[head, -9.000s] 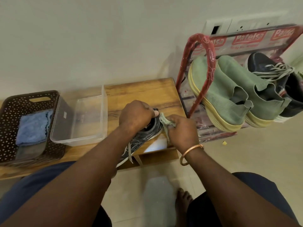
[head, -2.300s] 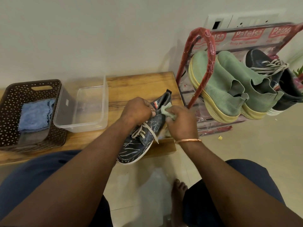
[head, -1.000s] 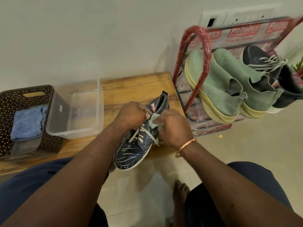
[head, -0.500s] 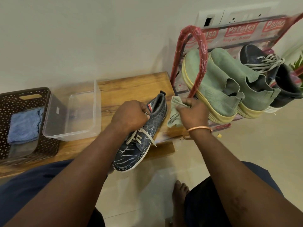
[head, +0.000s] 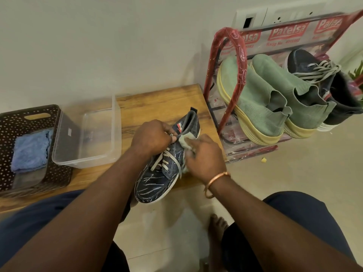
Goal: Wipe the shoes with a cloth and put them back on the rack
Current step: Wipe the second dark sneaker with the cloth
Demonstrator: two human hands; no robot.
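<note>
You face a plain off-white wall (head: pixel 98 46) from 9 through 12 o'clock, softly lit. At 1 o'clock it carries a white switch plate (head: pixel 253 16). A wooden desk (head: pixel 157 101), grain visible, runs along its foot from centre out to 9 o'clock. From 3 to 6 o'clock your floor (head: pixel 294 173) is pale beige tile with a dull sheen. One small yellow scrap (head: pixel 264 159) lies on it at 3 o'clock.

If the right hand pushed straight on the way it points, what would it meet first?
The dark blue shoe: the right hand, holding the green cloth, points up-left at its side, seemingly touching already. Next, probably the left hand gripping the shoe; depth is unclear.
</note>
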